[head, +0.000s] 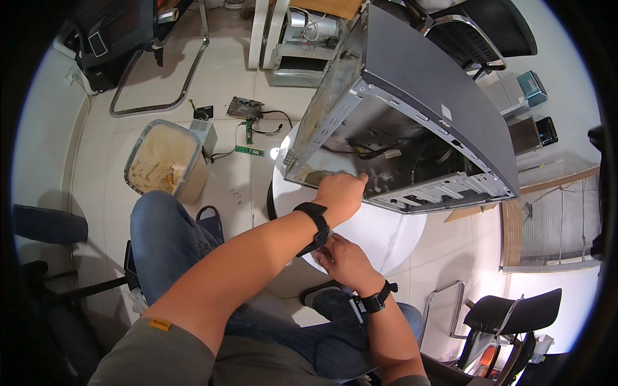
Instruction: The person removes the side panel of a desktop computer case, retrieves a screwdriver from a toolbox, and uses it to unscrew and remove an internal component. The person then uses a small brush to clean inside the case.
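A dark grey computer tower case (pixel 420 72) with an open side lies on a round white table (pixel 381 236). Cables (pixel 372 152) run inside its metal frame. My left hand (pixel 342 195) reaches to the near edge of the case, its fingers bent at the rim; whether it grips the edge cannot be made out. Below it, over the table's near edge, my right hand (pixel 345 260) has its fingers curled close to the left wrist strap. What lies between those fingers is hidden. Both wrists wear black straps.
On the tiled floor to the left are a waste bin (pixel 193 173), a metal box (pixel 205 135), green memory modules (pixel 249 151), a circuit card (pixel 245 107) and loose cables. Chairs (pixel 512 309) stand at the lower right and top. Boxes (pixel 532 88) line the right wall.
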`<state>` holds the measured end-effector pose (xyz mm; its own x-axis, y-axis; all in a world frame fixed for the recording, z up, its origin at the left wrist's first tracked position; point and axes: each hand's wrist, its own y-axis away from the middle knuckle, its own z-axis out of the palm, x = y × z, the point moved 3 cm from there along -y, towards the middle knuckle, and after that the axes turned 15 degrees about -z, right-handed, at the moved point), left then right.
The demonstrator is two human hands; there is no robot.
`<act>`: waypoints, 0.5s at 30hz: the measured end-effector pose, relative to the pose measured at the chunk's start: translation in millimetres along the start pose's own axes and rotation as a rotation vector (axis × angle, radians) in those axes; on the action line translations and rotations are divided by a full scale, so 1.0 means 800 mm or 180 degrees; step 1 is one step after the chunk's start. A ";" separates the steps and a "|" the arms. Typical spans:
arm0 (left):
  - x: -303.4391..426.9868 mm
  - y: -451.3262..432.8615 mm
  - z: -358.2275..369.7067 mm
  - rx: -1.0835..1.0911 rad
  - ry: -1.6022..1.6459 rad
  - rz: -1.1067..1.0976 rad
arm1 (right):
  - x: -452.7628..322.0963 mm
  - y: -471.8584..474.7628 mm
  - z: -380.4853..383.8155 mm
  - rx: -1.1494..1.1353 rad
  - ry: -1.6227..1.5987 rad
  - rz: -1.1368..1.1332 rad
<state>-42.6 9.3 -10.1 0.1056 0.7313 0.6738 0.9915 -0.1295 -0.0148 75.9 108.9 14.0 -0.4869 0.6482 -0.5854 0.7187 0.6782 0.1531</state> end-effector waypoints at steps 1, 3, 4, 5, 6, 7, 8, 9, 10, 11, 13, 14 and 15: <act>-0.003 -0.003 -0.004 0.0081 -0.0113 -0.0102 | -0.001 0.000 -0.001 0.0073 -0.0050 -0.0075; -0.009 -0.003 -0.015 0.0224 -0.0304 -0.0242 | -0.002 0.000 -0.001 0.0156 -0.0099 -0.0127; -0.015 -0.001 -0.019 0.0157 -0.0426 -0.0618 | -0.002 0.000 -0.001 0.0174 -0.0130 -0.0124; -0.014 0.002 -0.021 0.0084 -0.0493 -0.0740 | -0.002 0.000 -0.001 0.0171 -0.0140 -0.0091; -0.006 0.004 -0.021 0.0029 -0.0289 -0.0605 | -0.001 0.001 0.000 0.0133 -0.0157 -0.0053; 0.002 0.007 -0.016 -0.0113 -0.0214 -0.0662 | -0.003 0.002 0.000 0.0210 -0.0028 -0.0163; 0.018 0.004 -0.012 -0.0024 -0.0122 -0.0476 | -0.003 0.003 0.000 0.0269 0.0116 -0.0286; 0.035 -0.002 -0.003 -0.0088 -0.0059 -0.0306 | -0.003 0.004 0.001 0.0211 0.0290 -0.0325; 0.049 -0.014 0.006 -0.0222 0.0051 -0.0418 | -0.002 0.006 0.002 0.0162 0.0283 -0.0245; 0.060 -0.026 0.012 -0.0145 0.0109 -0.0458 | 0.001 0.008 0.004 0.0009 0.0303 -0.0088; 0.064 -0.043 0.017 -0.0313 0.0078 -0.0696 | 0.004 0.011 0.005 -0.0095 0.0285 0.0032; 0.058 -0.046 0.013 -0.0208 0.0021 -0.0762 | 0.004 0.012 0.004 -0.0046 0.0247 -0.0005; 0.048 -0.046 0.007 -0.0136 -0.0007 -0.0811 | 0.004 0.013 0.004 -0.0053 0.0267 -0.0018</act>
<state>-74.3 45.4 12.2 -0.1470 0.7454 0.6502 0.9820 0.0310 0.1864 83.4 117.1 11.1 -0.5313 0.6706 -0.5177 0.7079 0.6871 0.1635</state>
